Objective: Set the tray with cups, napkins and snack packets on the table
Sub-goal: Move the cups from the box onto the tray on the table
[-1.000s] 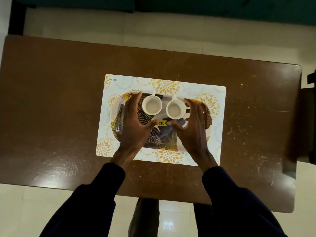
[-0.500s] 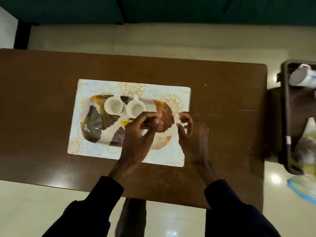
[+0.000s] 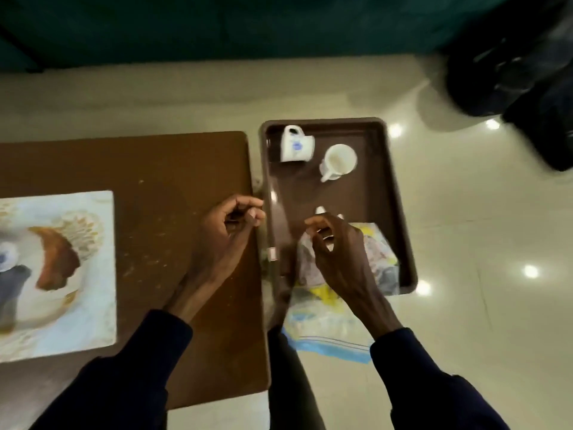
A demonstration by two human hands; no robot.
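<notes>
Currently brown tray (image 3: 366, 197) holds tipped cup (image 3: 296, 148), upright cup (image 3: 339, 161), packets (image 3: 383, 262).

Your brown wooden table (image 3: 173, 169) carries a pale floral placemat (image 3: 93, 330) at its left. On that mat sits a patterned oval tray (image 3: 59, 259), cut off by the frame edge. Just beside the table's right edge you have a dark brown tray (image 3: 397, 193); what holds it up is hidden. On it lie a white cup on its side (image 3: 296, 148), an upright white cup (image 3: 339, 161) and crinkled packets (image 3: 378, 259) at the near end.
</notes>
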